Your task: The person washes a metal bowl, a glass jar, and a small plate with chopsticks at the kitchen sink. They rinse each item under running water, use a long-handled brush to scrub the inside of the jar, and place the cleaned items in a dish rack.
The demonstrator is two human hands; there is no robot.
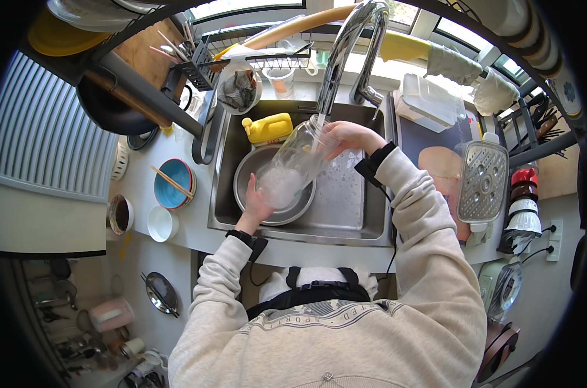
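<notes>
A large clear jar [293, 160] is tilted under the chrome faucet [333, 68], its mouth towards the spout and water running in. Frothy, whitish water shows at its lower end. My right hand [344, 138] grips the jar near its mouth. Its base end rests against my left hand [258, 201], whose thumb is raised at the side. Beneath the jar, a round metal basin [242, 182] stands in the stainless steel sink [366, 194]. A yellow bottle [269, 128] lies behind the basin, at the sink's back left.
Left of the sink stand stacked bowls with chopsticks [173, 183], a white bowl [162, 223] and a bowl of dark liquid [121, 215]. Right of it are plastic containers [431, 102] and a perforated tray [482, 182]. A dish rack [269, 60] stands behind; shelf bars frame both sides.
</notes>
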